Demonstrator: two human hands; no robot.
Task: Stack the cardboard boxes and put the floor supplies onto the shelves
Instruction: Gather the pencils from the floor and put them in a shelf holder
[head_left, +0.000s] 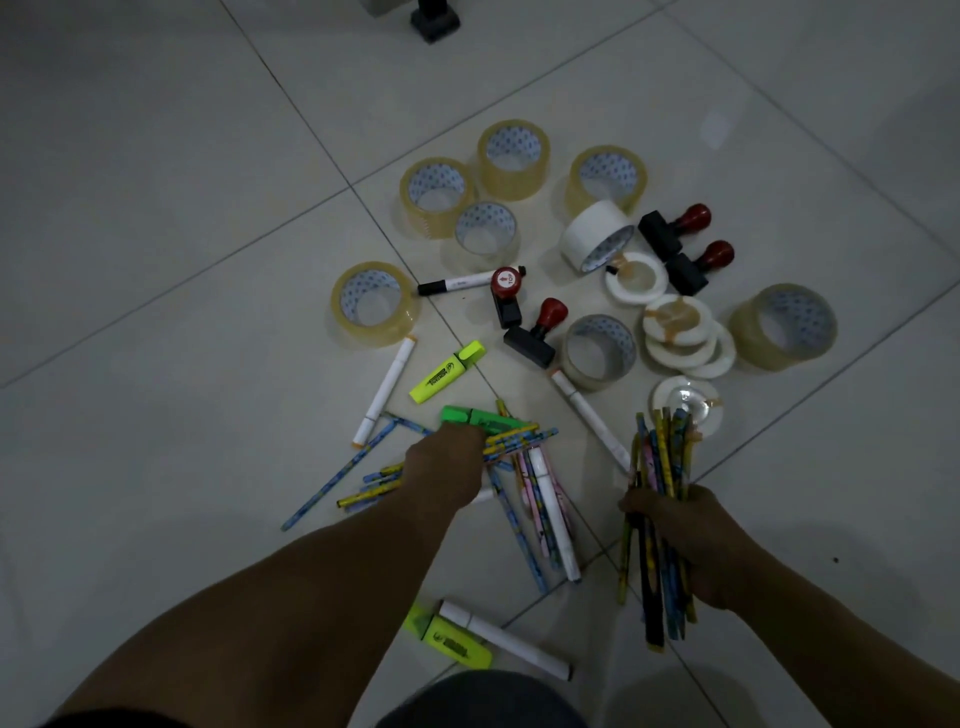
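Office supplies lie scattered on a pale tiled floor (208, 182). My right hand (685, 540) grips a thick bundle of patterned pencils (662, 467) that stands nearly upright. My left hand (444, 470) reaches down onto a loose pile of pencils (519, 441) and pinches a few of them beside a green highlighter (480, 420). Further pencils (337, 480) and white markers (556, 514) lie spread around that hand. No cardboard boxes or shelves are in view.
Beyond the pencils sit several clear tape rolls (514, 156), a white tape roll (597, 234), small white rings (680, 338), red-knobbed stamps (675, 228), a black-capped marker (457, 283) and yellow highlighters (447, 371). A dark furniture foot (434, 21) stands at the top. My knee (483, 701) is at the bottom.
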